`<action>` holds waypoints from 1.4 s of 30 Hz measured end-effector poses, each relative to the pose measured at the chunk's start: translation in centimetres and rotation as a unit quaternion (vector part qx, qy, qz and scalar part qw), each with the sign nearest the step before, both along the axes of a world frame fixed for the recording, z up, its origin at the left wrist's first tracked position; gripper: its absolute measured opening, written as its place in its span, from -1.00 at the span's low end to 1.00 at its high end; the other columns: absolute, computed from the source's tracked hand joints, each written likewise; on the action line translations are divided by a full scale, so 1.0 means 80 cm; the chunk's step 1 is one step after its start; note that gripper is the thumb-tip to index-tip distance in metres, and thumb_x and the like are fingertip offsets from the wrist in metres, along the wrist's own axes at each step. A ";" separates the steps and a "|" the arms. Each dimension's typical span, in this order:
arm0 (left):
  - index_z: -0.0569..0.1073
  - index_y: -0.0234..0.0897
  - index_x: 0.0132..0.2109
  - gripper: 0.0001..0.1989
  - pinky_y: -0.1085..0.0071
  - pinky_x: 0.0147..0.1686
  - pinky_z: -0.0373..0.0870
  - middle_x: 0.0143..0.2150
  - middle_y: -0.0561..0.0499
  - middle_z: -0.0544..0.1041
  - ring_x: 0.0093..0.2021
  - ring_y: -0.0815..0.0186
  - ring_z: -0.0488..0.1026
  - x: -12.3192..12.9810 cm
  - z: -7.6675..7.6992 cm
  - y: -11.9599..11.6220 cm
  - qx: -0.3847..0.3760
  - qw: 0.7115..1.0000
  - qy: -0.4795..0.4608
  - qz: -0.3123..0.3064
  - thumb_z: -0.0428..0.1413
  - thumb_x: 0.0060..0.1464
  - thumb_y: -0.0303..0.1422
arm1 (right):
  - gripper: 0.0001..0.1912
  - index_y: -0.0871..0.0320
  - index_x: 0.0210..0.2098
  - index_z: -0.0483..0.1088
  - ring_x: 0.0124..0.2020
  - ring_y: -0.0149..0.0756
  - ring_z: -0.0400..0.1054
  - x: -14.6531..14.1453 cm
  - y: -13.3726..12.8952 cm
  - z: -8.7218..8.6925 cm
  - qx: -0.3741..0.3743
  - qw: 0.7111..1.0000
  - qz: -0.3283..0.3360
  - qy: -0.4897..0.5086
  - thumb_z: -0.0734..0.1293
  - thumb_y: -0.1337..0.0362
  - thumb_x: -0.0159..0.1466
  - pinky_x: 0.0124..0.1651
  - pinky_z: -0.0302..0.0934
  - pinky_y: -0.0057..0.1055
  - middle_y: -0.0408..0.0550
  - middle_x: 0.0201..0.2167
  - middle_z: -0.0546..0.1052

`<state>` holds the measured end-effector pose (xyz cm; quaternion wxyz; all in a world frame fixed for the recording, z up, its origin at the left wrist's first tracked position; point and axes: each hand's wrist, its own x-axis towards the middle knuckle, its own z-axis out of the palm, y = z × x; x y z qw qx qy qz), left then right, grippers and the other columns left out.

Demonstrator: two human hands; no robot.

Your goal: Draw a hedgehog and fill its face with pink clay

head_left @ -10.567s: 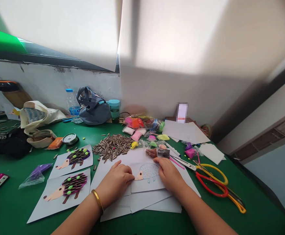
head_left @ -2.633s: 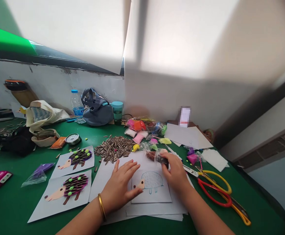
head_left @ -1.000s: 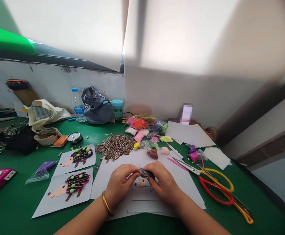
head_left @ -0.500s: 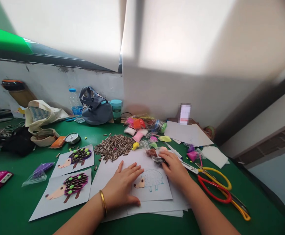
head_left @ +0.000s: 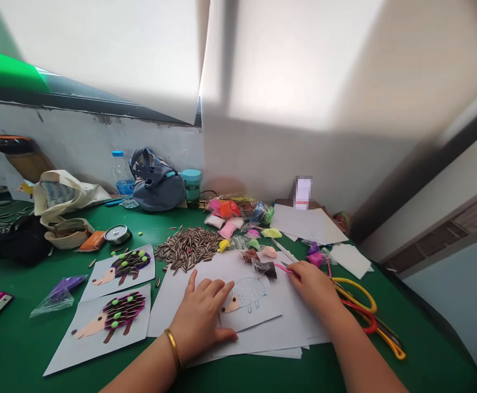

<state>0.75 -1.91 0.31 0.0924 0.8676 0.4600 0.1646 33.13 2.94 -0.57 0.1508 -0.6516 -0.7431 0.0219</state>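
Note:
My left hand (head_left: 203, 308) lies with fingers spread on white paper, at the left edge of a small sheet with a hedgehog drawing (head_left: 250, 295). The drawing has a blue outline and a peach clay face with dark eye and nose. My right hand (head_left: 314, 286) is right of the drawing, its fingers closed on a thin pink stick (head_left: 282, 268) that points left. Just beyond the drawing lie a bag of black clay (head_left: 266, 267), brown clay (head_left: 250, 255) and peach clay (head_left: 269, 251). Large scissors (head_left: 355, 295) with yellow and red handles lie partly under my right hand and forearm.
Striped sunflower seeds (head_left: 189, 245) are heaped behind the papers. Two finished hedgehog pictures (head_left: 115, 316) lie at left, near a bag of purple clay (head_left: 64, 289). Colourful clay packs (head_left: 224, 207), a blue bag (head_left: 159, 185) and a bottle (head_left: 123, 177) stand along the wall.
My right hand has moved right, off the black clay bag, and now holds the pink stick. The drawing sheet has turned slightly; my left hand stays on the paper.

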 end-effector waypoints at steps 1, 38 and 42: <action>0.29 -0.06 0.27 -0.08 -0.28 0.29 -0.34 0.05 -0.11 0.50 0.04 -0.05 0.39 0.002 0.000 -0.002 0.002 1.000 0.005 0.008 0.34 -0.24 0.08 | -0.78 0.05 -0.20 0.53 -0.17 -0.18 0.43 -0.005 0.000 -0.002 -0.008 0.999 0.001 -0.033 0.23 0.30 0.32 -0.27 0.21 -0.37 -0.03 -0.22 0.54; 0.04 -0.03 0.38 -0.05 -0.21 0.34 -0.28 0.34 -0.10 0.28 0.36 0.01 0.13 -0.024 0.002 0.018 -0.100 0.994 0.007 -0.038 0.34 -0.07 -0.26 | -0.66 0.15 -0.09 0.45 -0.37 -0.33 0.33 -0.093 -0.034 0.002 -0.237 0.654 0.053 0.716 0.43 0.23 0.14 -0.27 0.20 -0.39 -0.09 -0.41 0.48; 0.04 -0.07 0.38 -0.06 -0.25 0.33 -0.32 0.35 -0.14 0.26 0.36 -0.01 0.13 -0.020 -0.002 0.019 -0.113 0.993 0.009 -0.015 0.33 -0.07 -0.21 | -0.77 0.13 -0.23 0.40 -0.41 -0.40 0.27 -0.104 -0.046 0.004 -0.207 0.720 0.124 0.651 0.43 0.16 0.20 -0.29 0.15 -0.43 -0.18 -0.45 0.41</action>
